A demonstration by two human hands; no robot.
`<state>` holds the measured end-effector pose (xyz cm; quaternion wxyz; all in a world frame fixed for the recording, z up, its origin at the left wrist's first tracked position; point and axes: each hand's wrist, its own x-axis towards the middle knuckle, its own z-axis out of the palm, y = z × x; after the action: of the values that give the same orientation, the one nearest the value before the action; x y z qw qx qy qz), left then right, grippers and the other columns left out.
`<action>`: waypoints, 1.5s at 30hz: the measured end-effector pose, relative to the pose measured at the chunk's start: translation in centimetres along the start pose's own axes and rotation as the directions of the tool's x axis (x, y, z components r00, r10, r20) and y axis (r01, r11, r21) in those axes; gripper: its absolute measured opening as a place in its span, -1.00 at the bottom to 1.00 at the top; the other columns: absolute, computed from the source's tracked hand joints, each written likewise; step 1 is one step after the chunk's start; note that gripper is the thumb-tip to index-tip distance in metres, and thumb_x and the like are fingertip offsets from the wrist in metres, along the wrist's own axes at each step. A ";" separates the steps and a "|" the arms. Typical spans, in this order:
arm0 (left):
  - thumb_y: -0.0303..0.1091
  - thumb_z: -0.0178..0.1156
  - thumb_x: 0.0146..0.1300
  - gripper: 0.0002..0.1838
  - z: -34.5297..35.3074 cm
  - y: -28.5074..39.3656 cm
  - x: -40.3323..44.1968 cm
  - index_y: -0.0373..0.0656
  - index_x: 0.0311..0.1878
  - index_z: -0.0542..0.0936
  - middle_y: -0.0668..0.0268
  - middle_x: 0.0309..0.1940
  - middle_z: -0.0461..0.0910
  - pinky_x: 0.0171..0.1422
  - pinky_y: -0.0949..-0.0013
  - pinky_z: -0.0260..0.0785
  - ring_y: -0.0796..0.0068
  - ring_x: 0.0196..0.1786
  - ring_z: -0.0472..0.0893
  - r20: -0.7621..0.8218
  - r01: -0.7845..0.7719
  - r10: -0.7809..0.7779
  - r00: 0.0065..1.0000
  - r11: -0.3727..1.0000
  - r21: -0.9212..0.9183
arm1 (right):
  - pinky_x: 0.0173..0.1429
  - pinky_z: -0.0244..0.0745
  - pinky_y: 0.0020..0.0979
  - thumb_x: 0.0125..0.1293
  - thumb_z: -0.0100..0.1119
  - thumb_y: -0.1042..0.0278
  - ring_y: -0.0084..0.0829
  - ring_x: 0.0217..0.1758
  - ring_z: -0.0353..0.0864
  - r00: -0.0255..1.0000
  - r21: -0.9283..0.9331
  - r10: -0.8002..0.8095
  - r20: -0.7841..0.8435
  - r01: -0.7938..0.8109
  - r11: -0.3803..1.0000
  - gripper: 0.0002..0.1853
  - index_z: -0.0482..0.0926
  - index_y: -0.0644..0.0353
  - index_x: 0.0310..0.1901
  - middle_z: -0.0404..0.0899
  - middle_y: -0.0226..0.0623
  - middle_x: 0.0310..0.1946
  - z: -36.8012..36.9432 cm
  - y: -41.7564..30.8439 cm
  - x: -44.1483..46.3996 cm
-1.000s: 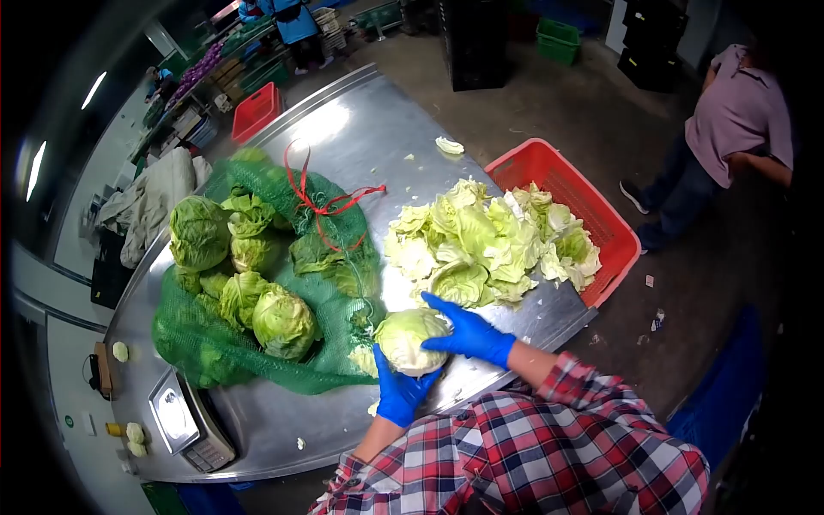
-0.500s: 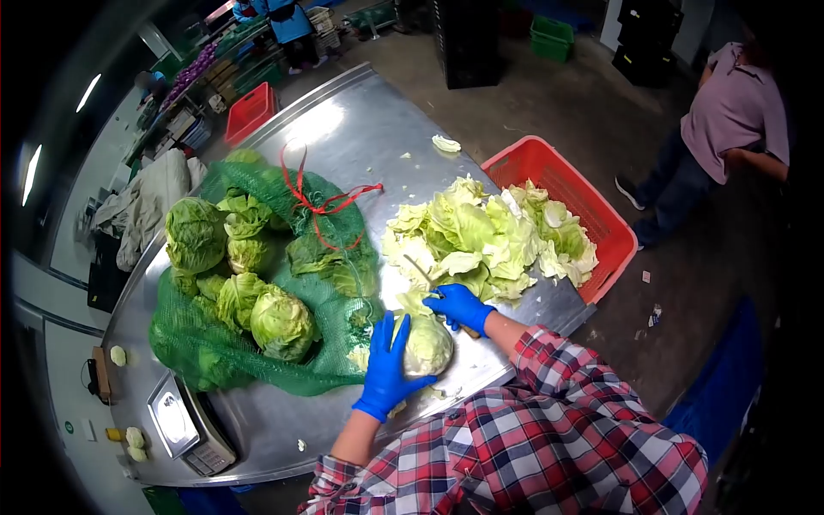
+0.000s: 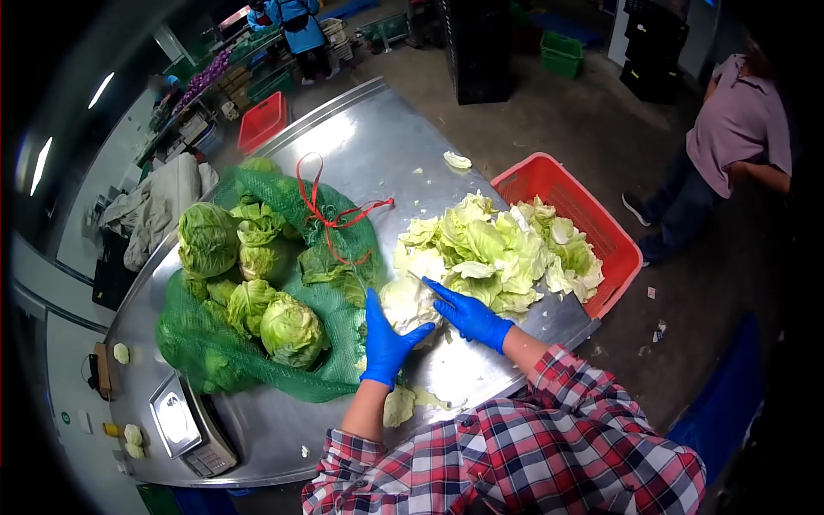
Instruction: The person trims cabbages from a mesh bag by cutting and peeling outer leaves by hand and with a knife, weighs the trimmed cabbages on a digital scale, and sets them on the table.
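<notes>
A pale, trimmed cabbage (image 3: 406, 302) rests on the metal table (image 3: 339, 438) between my two blue-gloved hands. My left hand (image 3: 388, 345) cups its near left side, thumb spread away from the fingers. From the right, my right hand (image 3: 470, 318) reaches to the cabbage with its fingers stretched out; its palm side is hidden, and I cannot tell whether something lies under it. Beyond it sits a heap of loose cabbage leaves (image 3: 481, 249). Left of my hands, a green mesh sack (image 3: 266, 378) holds several untrimmed cabbages (image 3: 293, 329). A loose leaf (image 3: 398, 407) lies by my left wrist.
A red crate (image 3: 611, 245) stands at the table's right edge with leaves in it. A scale (image 3: 193, 425) sits near left. Red string (image 3: 330, 219) lies over the sack. A person (image 3: 734, 120) stands at right; another in blue (image 3: 296, 30) is far back.
My right hand's fingers have straightened from a curled grip near a thin, knife-like thing. The cabbage now shows a whiter side, farther from me. The whole view has shifted slightly.
</notes>
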<state>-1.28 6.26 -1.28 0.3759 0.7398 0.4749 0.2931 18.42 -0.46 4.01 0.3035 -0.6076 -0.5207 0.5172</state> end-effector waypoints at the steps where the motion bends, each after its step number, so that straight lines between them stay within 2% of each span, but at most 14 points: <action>1: -0.01 0.57 -0.23 0.31 -0.2 0.1 0.4 -0.47 0.41 -0.08 -0.17 0.33 0.16 0.41 0.23 0.16 0.07 0.36 0.27 0.034 0.036 -0.036 0.999 0.999 0.001 | 0.07 0.45 -0.17 0.44 -0.17 -0.07 0.00 0.07 0.55 0.967 -0.120 -0.242 -0.072 0.233 0.965 -0.37 0.07 0.03 0.44 0.45 0.13 0.12 0.5 3.8 2.2; 3: -0.02 0.57 -0.21 0.30 -0.6 0.1 1.1 -0.50 0.40 -0.07 -0.16 0.31 0.19 0.38 0.23 0.20 0.09 0.33 0.30 0.078 0.084 -0.083 0.994 0.996 -0.020 | 0.01 0.48 -0.11 0.42 -0.14 -0.10 0.07 -0.03 0.57 0.889 -0.278 -0.422 -0.180 0.366 0.888 -0.35 0.10 0.07 0.42 0.37 0.14 0.20 1.1 4.9 3.1; 5: -0.06 0.57 -0.19 0.27 -0.9 0.2 1.6 -0.52 0.39 -0.07 -0.13 0.28 0.25 0.33 0.25 0.27 0.14 0.28 0.37 0.108 0.115 -0.108 0.988 0.991 -0.066 | 0.03 0.47 -0.10 0.41 -0.13 -0.10 0.08 0.00 0.56 0.980 -0.312 -0.178 -0.089 0.143 0.939 -0.35 0.11 0.09 0.41 0.29 0.13 0.26 0.5 1.1 1.7; 13: -0.07 0.59 -0.28 0.28 0.6 2.3 -0.6 -0.38 0.42 -0.01 -0.06 0.32 0.18 0.42 0.18 0.15 0.06 0.35 0.26 0.105 -0.106 0.089 0.990 0.981 0.164 | -0.29 0.51 -0.13 0.42 -0.20 -0.16 -0.05 -0.37 0.62 0.941 -0.380 -0.189 -0.280 0.072 0.922 -0.48 0.44 0.22 -0.06 0.60 0.02 -0.33 -2.7 5.4 8.9; 15: -0.06 0.57 -0.28 0.26 0.1 1.4 -1.0 -0.37 0.41 0.01 -0.10 0.35 0.15 0.46 0.18 0.08 0.00 0.39 0.22 0.134 -0.160 0.152 0.979 0.986 0.049 | -0.53 0.44 -0.34 0.41 -0.17 -0.19 -0.36 -0.60 0.51 0.953 0.213 0.259 -0.155 -0.223 0.951 -0.49 0.45 0.18 -0.15 0.54 -0.23 -0.46 -4.2 4.2 7.4; 20: -0.30 0.55 -0.18 0.22 -4.2 -1.2 -2.9 -0.25 0.47 -0.09 0.06 0.38 0.14 0.45 0.22 0.12 0.17 0.38 0.24 0.212 0.189 -0.094 0.973 0.850 -0.491 | -0.67 0.25 -0.49 0.37 -0.10 -0.15 -0.57 -0.70 0.34 0.956 0.561 0.279 -0.088 -0.184 0.807 -0.55 0.46 0.09 -0.05 0.51 -0.34 -0.41 -3.6 5.0 5.6; 24: -0.35 0.50 -0.10 0.12 -3.7 -1.8 -3.5 -0.22 0.46 -0.03 0.05 0.33 0.20 0.41 0.24 0.17 0.20 0.34 0.28 0.142 0.267 -0.229 0.963 0.754 -0.601 | 0.03 0.46 -0.46 0.46 -0.06 0.17 -0.46 -0.03 0.55 0.871 0.203 -0.189 -0.454 0.308 0.929 -0.53 0.29 0.18 0.31 0.59 -0.20 -0.08 -0.4 4.5 3.0; 25: -0.34 0.50 -0.10 0.09 -3.4 -1.8 -3.6 -0.23 0.44 0.00 0.06 0.32 0.21 0.40 0.23 0.18 0.20 0.33 0.29 0.109 0.288 -0.278 0.954 0.759 -0.584 | 0.03 0.46 -0.45 0.41 0.05 0.14 -0.47 -0.03 0.55 0.868 0.125 -0.328 -0.373 0.398 0.909 -0.51 0.33 0.18 0.28 0.58 -0.16 -0.07 0.6 3.7 2.4; 27: -0.34 0.50 -0.10 0.04 -2.5 -1.1 -2.7 -0.23 0.42 0.06 0.06 0.29 0.24 0.39 0.23 0.20 0.21 0.30 0.31 0.040 0.317 -0.355 0.934 0.771 -0.552 | 0.09 0.43 -0.45 0.33 0.17 0.12 -0.44 0.06 0.53 0.991 0.262 -0.055 -0.120 0.085 0.961 -0.40 0.27 0.14 0.33 0.55 -0.11 0.02 1.3 0.3 0.8; 31: -0.11 0.53 -0.15 0.12 -2.2 0.9 -3.2 -0.29 0.41 0.07 -0.02 0.34 0.20 0.45 0.16 0.10 0.09 0.38 0.25 0.072 -0.182 0.173 0.982 0.972 0.146 | 0.20 0.41 -0.21 0.15 0.27 -0.16 -0.08 0.24 0.44 0.945 -0.148 -0.303 -0.123 0.284 0.947 -0.13 0.12 -0.04 0.42 0.35 0.04 0.25 2.6 -0.4 0.8; 37: 0.04 0.53 -0.23 0.20 -0.7 2.2 -4.4 -0.40 0.38 0.10 -0.16 0.36 0.14 0.48 0.12 0.04 -0.09 0.42 0.17 0.144 -0.224 0.194 0.970 0.946 0.236 | -0.02 0.51 -0.23 0.31 0.08 -0.10 -0.15 -0.10 0.64 0.933 -0.270 -0.338 -0.124 0.296 0.916 -0.50 0.53 0.07 0.13 0.64 -0.16 -0.12 3.4 6.7 3.3; 41: 0.01 0.57 -0.27 0.21 -3.8 0.1 -4.9 -0.33 0.40 0.11 -0.15 0.38 0.11 0.49 0.07 0.00 -0.10 0.45 0.10 0.262 -0.220 0.191 0.946 0.972 0.083 | -0.27 0.50 -0.39 0.32 0.12 0.11 -0.44 -0.34 0.64 0.957 0.556 0.232 -0.177 -0.097 0.825 -0.64 0.56 0.23 -0.03 0.65 -0.23 -0.30 -1.6 6.9 3.3; 42: -0.02 0.58 -0.30 0.24 -4.8 0.3 -5.6 -0.26 0.43 0.07 -0.16 0.40 0.07 0.50 0.07 -0.02 -0.11 0.46 0.06 0.212 -0.170 0.132 0.968 0.970 0.174 | -0.20 0.53 -0.34 0.29 0.17 0.13 -0.37 -0.30 0.65 0.924 0.508 0.260 -0.280 -0.088 0.857 -0.53 0.46 0.28 0.10 0.65 -0.13 -0.21 -1.9 6.4 2.8; 45: -0.09 0.60 -0.30 0.26 -3.2 1.9 -6.8 -0.27 0.44 0.04 -0.04 0.41 0.06 0.52 0.09 -0.04 -0.03 0.47 0.06 0.042 -0.052 0.045 0.998 0.978 0.201 | -0.08 0.53 -0.31 0.32 0.14 0.13 -0.28 -0.28 0.64 0.645 -0.333 -0.562 -0.518 0.453 0.827 -0.37 0.22 0.06 0.38 0.59 0.04 -0.04 0.8 6.2 3.9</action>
<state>-5.44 0.36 1.56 0.3005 0.7908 0.4768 0.2387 19.31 1.41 -3.09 0.5303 -0.5908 -0.5904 0.1456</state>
